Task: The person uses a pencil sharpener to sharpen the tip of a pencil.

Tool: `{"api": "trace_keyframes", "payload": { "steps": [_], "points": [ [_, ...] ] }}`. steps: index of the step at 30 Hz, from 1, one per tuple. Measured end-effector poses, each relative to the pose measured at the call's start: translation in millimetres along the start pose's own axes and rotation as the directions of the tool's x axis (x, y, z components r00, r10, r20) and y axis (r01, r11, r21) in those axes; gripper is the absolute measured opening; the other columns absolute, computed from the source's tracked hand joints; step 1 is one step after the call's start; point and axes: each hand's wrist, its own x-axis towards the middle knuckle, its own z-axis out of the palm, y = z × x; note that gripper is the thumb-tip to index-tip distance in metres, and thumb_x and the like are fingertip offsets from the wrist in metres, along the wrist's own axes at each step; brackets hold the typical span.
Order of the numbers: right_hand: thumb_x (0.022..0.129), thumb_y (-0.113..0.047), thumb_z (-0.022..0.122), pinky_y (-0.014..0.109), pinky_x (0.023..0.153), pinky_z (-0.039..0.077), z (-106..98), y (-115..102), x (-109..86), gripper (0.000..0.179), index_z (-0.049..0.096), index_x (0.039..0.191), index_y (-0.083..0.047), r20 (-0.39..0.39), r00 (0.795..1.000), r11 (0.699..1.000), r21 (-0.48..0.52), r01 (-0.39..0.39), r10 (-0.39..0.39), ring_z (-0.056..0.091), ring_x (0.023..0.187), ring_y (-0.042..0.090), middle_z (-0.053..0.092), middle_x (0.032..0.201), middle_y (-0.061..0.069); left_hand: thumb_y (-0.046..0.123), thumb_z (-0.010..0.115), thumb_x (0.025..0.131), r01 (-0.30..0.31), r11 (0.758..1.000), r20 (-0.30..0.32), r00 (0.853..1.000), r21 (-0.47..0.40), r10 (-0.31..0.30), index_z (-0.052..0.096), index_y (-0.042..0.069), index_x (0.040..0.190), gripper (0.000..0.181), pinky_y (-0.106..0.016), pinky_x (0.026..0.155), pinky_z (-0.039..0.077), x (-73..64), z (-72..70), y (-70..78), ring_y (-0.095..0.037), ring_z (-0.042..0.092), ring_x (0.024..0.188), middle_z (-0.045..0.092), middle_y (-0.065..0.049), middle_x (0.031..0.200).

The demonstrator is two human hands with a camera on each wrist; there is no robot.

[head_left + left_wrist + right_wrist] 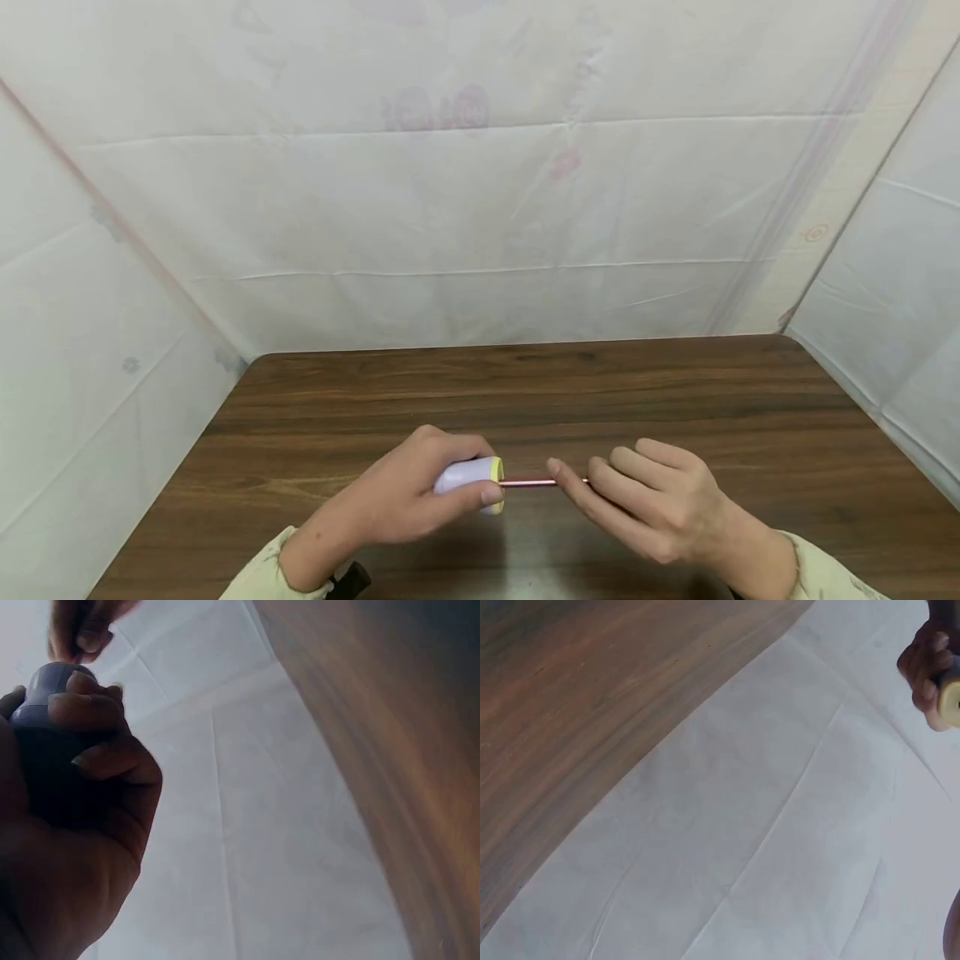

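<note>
My left hand [408,492] grips a lavender pencil sharpener [461,475] with a yellow end face, its thumb lying along the near side by the rim. In the left wrist view the curled fingers wrap round the sharpener's dark, shadowed body [56,761]. A thin shiny red pencil [528,482] runs sideways from the yellow face to my right hand [660,500], which pinches its far end. The pencil's tip at the sharpener is hidden. From the right wrist, the sharpener's yellow face [950,703] shows at the right edge, held in the left hand [924,671].
Both hands are over the near part of a dark wood-grain table [525,392]. Pale, creased sheeting with faint prints forms a back wall [480,208] and side walls around the table. A dark band [350,581] sits at the left wrist.
</note>
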Motion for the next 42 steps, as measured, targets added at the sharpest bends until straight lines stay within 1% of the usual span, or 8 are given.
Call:
{"api": "trace_keyframes", "payload": {
  "steps": [9, 13, 16, 21, 24, 26, 31, 42],
  "points": [
    [0.106, -0.013, 0.066, 0.010, 0.049, 0.015, -2.2, -11.3, 5.2, 0.034, 0.074, 0.074, -0.007, 0.040, 0.982, 0.978, 0.086, -0.190, 0.187, 0.023, 0.051, -0.001, 0.046, 0.060, -0.007, 0.031, 0.065, 0.108, 0.050, 0.998, 0.042, 0.998, -0.038, -0.049, 0.066, 0.022, 0.100, 0.011, -0.014, 0.052, 0.045, 1.2, 9.7, 0.7, 0.007, 0.050, 0.061, 0.059, 0.017, 0.078],
    [0.108, -0.019, 0.064, 0.006, 0.049, 0.020, -7.6, -20.4, 3.8, 0.032, 0.074, 0.079, -0.010, 0.197, 0.892, 0.868, 0.220, -0.446, 0.408, 0.027, 0.051, -0.005, 0.047, 0.061, -0.011, 0.039, 0.067, 0.106, -0.026, 0.989, -0.017, 0.999, 0.145, 0.028, 0.066, 0.017, 0.106, 0.021, -0.008, 0.057, 0.043, 0.5, 10.8, 0.9, 0.008, 0.050, 0.065, 0.058, 0.016, 0.081],
    [0.104, -0.020, 0.072, 0.005, 0.048, 0.024, -16.4, -28.3, -1.1, 0.022, 0.072, 0.082, -0.019, 0.451, 0.674, 0.589, 0.334, -0.736, 0.585, 0.031, 0.054, -0.011, 0.049, 0.063, -0.017, 0.048, 0.066, 0.105, -0.100, 0.943, -0.044, 0.992, 0.318, 0.121, 0.065, 0.012, 0.112, 0.036, -0.007, 0.061, 0.042, 0.3, 11.4, 2.0, 0.006, 0.050, 0.069, 0.059, 0.012, 0.085],
    [0.100, -0.018, 0.076, 0.019, 0.045, 0.029, -29.3, -26.2, -6.5, 0.021, 0.069, 0.079, -0.017, 0.883, 0.083, -0.238, 0.214, -0.947, 0.461, 0.036, 0.057, -0.005, 0.045, 0.063, -0.013, 0.056, 0.067, 0.101, -0.278, 0.750, 0.010, 0.940, 0.600, 0.341, 0.063, 0.006, 0.113, 0.052, -0.015, 0.066, 0.048, 5.3, 15.3, 3.8, -0.003, 0.050, 0.071, 0.057, 0.007, 0.088],
    [0.102, -0.020, 0.071, 0.025, 0.048, 0.027, -30.6, -19.8, -8.1, 0.024, 0.070, 0.081, -0.009, 0.951, -0.051, -0.428, 0.088, -0.900, 0.304, 0.036, 0.058, 0.001, 0.041, 0.064, -0.009, 0.058, 0.075, 0.095, -0.310, 0.667, 0.033, 0.919, 0.677, 0.393, 0.063, 0.005, 0.112, 0.057, -0.020, 0.068, 0.050, 7.1, 16.9, 3.9, -0.007, 0.050, 0.071, 0.055, 0.007, 0.088],
    [0.103, -0.019, 0.070, 0.025, 0.048, 0.029, -30.8, -18.4, -8.4, 0.020, 0.072, 0.086, -0.010, 0.959, -0.026, -0.402, 0.094, -0.911, 0.284, 0.037, 0.059, 0.000, 0.043, 0.066, -0.010, 0.058, 0.078, 0.092, -0.302, 0.671, 0.027, 0.921, 0.677, 0.387, 0.063, 0.006, 0.113, 0.059, -0.021, 0.068, 0.051, 6.5, 16.4, 2.6, -0.007, 0.050, 0.072, 0.055, 0.007, 0.089],
    [0.101, -0.013, 0.073, 0.019, 0.045, 0.036, -33.9, -19.0, -7.1, 0.013, 0.073, 0.102, -0.026, 0.902, 0.138, -0.107, 0.198, -0.974, 0.408, 0.042, 0.058, -0.006, 0.056, 0.071, -0.014, 0.057, 0.073, 0.097, -0.251, 0.776, -0.016, 0.948, 0.579, 0.318, 0.063, 0.008, 0.117, 0.054, -0.015, 0.067, 0.049, 3.4, 9.9, -3.6, -0.003, 0.053, 0.074, 0.059, 0.009, 0.094],
    [0.108, -0.002, 0.055, 0.002, 0.064, 0.037, -25.0, -17.4, -4.2, 0.031, 0.063, 0.137, 0.002, 0.581, 0.749, 0.524, 0.550, -0.650, 0.319, 0.042, 0.069, -0.007, 0.059, 0.092, -0.008, 0.045, 0.074, 0.100, -0.194, 0.948, -0.009, 0.979, 0.253, 0.203, 0.066, 0.015, 0.114, 0.034, -0.006, 0.061, 0.044, -5.3, -14.7, -8.6, 0.008, 0.053, 0.071, 0.065, 0.012, 0.092]
  ]
}}
